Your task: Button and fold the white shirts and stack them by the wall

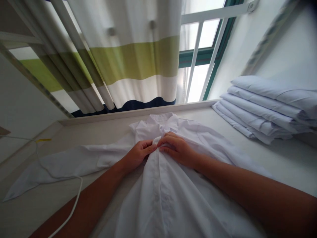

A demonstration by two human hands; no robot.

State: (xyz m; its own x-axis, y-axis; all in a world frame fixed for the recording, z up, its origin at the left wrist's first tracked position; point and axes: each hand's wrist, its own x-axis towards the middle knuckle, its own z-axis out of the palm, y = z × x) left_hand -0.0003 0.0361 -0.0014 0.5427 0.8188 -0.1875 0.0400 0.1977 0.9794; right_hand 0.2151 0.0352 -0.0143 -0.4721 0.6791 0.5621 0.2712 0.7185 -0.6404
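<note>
Over at eight o'clock, a thin white cable (pixel 80 181) looped across a long white fabric sleeve (pixel 74 162) and in front of the left forearm (pixel 99 193); looked like a snag risk if that arm swung outward. Just below dial centre, toward seven, the left hand (pixel 140 152) pinched the front edge of a white collared cotton-looking shirt (pixel 170 178) between thumb and fingers. That shirt lay spread around six on a pale flat surface (pixel 86 133), collar (pixel 162 117) pointing to twelve. Toward five, the right hand (pixel 178 150) grasped the same front edge, fingertips almost meeting. Couldn't tell if a button sat between them. Imo uneven pulling could've creased the cloth or let it slip. Out at three sat a stack of folded white cloth (pixel 267 109).
</note>
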